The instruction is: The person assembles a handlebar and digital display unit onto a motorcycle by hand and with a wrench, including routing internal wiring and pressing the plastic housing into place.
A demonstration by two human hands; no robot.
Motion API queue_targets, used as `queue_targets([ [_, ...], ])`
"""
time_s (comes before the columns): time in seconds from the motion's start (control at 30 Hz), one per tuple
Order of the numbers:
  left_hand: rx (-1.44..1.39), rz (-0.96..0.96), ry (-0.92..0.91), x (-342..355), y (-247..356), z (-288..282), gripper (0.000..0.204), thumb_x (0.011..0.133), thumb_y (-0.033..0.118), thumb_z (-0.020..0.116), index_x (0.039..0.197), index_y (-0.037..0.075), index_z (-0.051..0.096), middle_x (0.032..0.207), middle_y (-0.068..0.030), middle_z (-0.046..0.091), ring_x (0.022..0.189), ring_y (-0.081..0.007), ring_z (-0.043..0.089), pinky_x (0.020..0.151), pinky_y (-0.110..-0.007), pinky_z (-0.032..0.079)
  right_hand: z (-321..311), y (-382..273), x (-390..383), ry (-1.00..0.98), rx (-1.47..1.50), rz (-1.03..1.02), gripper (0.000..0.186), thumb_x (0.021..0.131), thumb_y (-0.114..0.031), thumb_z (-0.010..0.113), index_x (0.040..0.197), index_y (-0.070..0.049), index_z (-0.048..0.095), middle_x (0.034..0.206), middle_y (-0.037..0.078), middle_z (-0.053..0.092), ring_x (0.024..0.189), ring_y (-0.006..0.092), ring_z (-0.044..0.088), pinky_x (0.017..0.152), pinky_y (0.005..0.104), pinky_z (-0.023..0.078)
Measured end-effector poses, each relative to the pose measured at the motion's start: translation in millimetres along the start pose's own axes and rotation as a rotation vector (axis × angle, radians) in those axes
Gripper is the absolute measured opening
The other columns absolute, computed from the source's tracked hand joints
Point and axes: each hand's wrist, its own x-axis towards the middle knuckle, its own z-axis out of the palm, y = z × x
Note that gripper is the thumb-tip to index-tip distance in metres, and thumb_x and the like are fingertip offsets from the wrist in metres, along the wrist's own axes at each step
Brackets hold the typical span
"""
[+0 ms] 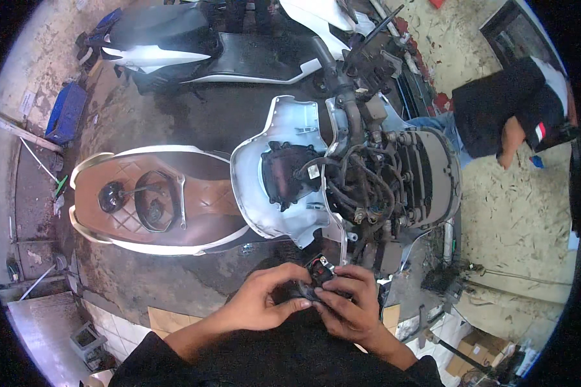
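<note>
Close in front of my body, both hands are closed on a small black part (320, 271) with an open side, where bits of red and light metal show. My left hand (265, 300) pinches its lower left with thumb and fingers. From the right, the fingers of my right hand (350, 302) wrap round it. Some dark material, perhaps wires, lies between the fingertips; its kind is not clear. Just beyond my hands is a scooter's white handlebar cover (248, 171), turned to show its inner side, with a dark round unit (289, 175) in it.
Bare wiring and hoses (368, 184) fill the scooter's opened front. On its brown seat (206, 193) lies a black round mirror (112, 197). A second scooter (161, 39) stands beyond. At the right, a person in dark clothes (497, 106) bends near the front. A blue bin (66, 111) is far left.
</note>
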Motion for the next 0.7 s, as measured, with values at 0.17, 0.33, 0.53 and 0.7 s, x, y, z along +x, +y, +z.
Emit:
queue_targets([
  [0.17,-0.062,0.011,0.041,-5.4,-3.2,1.1,0.038,0.082,0.013,0.076,0.114,0.002,0.057,0.11,-0.0143,0.064,0.101,-0.0267,0.065,0.084,-0.037,0.052,0.1,8.4,-6.1,0.06,-0.018,-0.057,0.037,0.064,-0.005,0.081,0.099,-0.009,0.072,0.105,0.006,0.062,0.104,0.0326,0.058,0.086,0.0412,0.05],
  [0.33,-0.077,-0.001,0.038,-11.4,-13.5,-3.2,0.041,0.082,0.011,0.075,0.117,0.001,0.057,0.116,-0.0165,0.062,0.107,-0.0323,0.064,0.091,-0.038,0.051,1.6,13.7,-12.3,0.059,0.006,-0.103,0.038,0.063,-0.008,0.077,0.101,-0.013,0.075,0.113,0.007,0.059,0.109,0.0325,0.056,0.088,0.0409,0.051],
  [0.53,-0.006,0.274,-0.018,-5.1,-32.7,-4.0,0.039,0.08,0.007,0.076,0.115,0.002,0.061,0.11,-0.0189,0.063,0.099,-0.0347,0.065,0.083,-0.038,0.052,3.9,18.2,-15.4,0.065,0.005,-0.117,0.04,0.063,-0.01,0.075,0.102,-0.015,0.076,0.117,0.007,0.057,0.11,0.0328,0.056,0.09,0.041,0.05],
  [0.7,-0.023,0.262,0.054,-7.7,-37.1,0.0,0.034,0.076,0.002,0.078,0.107,0.003,0.064,0.103,-0.0197,0.064,0.091,-0.0341,0.066,0.076,-0.038,0.054,6.5,16.6,-13.5,0.086,-0.019,-0.11,0.039,0.063,-0.011,0.076,0.102,-0.018,0.076,0.117,0.008,0.057,0.109,0.0325,0.056,0.089,0.0399,0.05],
])
